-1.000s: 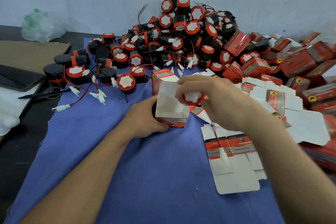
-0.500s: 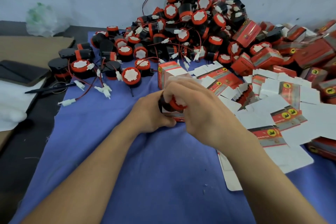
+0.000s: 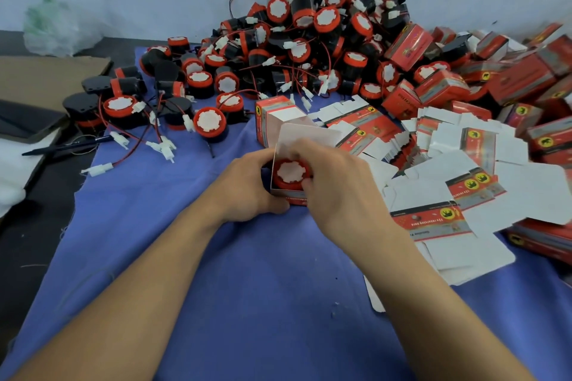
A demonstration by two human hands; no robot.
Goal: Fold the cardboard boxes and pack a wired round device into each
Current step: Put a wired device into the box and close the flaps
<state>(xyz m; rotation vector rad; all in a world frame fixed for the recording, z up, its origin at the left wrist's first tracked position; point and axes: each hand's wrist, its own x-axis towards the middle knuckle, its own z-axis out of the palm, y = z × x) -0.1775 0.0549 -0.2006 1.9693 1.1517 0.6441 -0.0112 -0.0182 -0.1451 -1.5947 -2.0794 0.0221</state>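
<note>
A blue cloth (image 3: 192, 257) covers the work surface I am looking down on through the head camera. At its far edge a tall heap of black-and-red devices (image 3: 309, 34) with tangled wires rises against the wall. To the right is a pile of closed red boxes (image 3: 523, 77), and in front of them a spread of flat box blanks (image 3: 464, 195), white side mostly up. At the centre, between both forearms, sits the open box (image 3: 295, 200), its mouth turned up toward the camera and its white lid flap standing at the far side. The left hand (image 3: 247, 192) has its fingers wrapped round the box's left wall and steadies it on the cloth. The right hand (image 3: 337, 182) is curled over the box from the right, its thumb and fingers pinching the red rim of the round device (image 3: 291, 172). That device lies in the box mouth, white face toward me, just left of the right hand and nearer to it than to the left. I judge its axis to run straight down into the box, so the next push goes downward. I cannot tell where its wire lies.
</note>
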